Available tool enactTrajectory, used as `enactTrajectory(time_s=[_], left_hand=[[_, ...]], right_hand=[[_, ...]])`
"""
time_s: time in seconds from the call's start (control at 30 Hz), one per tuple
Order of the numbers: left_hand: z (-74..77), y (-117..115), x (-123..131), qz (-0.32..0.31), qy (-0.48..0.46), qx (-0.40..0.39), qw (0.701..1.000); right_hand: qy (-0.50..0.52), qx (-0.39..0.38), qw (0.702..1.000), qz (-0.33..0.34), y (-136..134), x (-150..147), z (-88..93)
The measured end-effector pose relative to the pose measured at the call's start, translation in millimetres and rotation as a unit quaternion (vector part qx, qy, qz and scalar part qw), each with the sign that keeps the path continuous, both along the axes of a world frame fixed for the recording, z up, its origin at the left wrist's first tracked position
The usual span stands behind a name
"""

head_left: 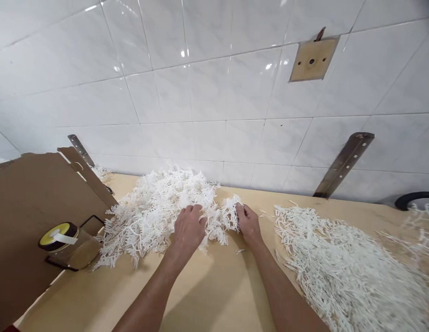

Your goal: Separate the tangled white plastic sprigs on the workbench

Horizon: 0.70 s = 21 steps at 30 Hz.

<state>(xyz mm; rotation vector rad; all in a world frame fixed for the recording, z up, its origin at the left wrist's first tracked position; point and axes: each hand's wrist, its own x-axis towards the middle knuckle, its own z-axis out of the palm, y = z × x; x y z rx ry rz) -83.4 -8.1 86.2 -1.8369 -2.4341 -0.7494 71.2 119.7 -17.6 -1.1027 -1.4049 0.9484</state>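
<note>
Far left of my L hand, a cardboard sheet (31,207) lies flat on the table (214,299). A tape dispenser (62,240) w/ a yellow roll sits on its near corner, well apart from both hands; I judge it is parked clear of the working area.

Just left of and beyond the L hand: a tangled heap (148,207) of thin white plastic pieces, interlocked and pointing every direction. It is banked toward the tiled wall (207,92), which I judge leaves bare table nearer me.

L hand (188,228): palm down, knuckles up, wrist straight, forearm coming in from lower centre. Fingers are curled tight into the heap's near-right edge, closed on the clump (219,216). Fingertips are buried, so exact purchase not visible.

Btwn the hands: the clump spans hand to hand and touches the heap at its left side. Held from both ends, probably b/c the pieces snag one another.

R hand (249,223): thumb side up, fingers folded in, pinching the clump's right end. Forearm angles in from lower right.

Right of the R hand, near but not touching: a second heap (338,267) of the same pieces, lying looser and more nearly parallel. Kept apart from the tangled one, so I judge the two lots are separated on purpose.

Beyond it, a metal bracket (343,163) leans on the wall.
</note>
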Motion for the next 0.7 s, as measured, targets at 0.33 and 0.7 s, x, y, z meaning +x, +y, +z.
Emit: enactTrajectory(time_s=[0.33, 0.7], left_hand=[[-17.3, -17, -31, 0.034, -0.012, 0.161, 0.986], [24.8, -20, -72, 0.093, -0.047, 0.409, 0.907]], right_hand=[[0.035, -0.023, 0.997, -0.064, 5, 0, -6.7], [0.202, -0.075, 0.976, -0.046, 17, 5, -16.5]])
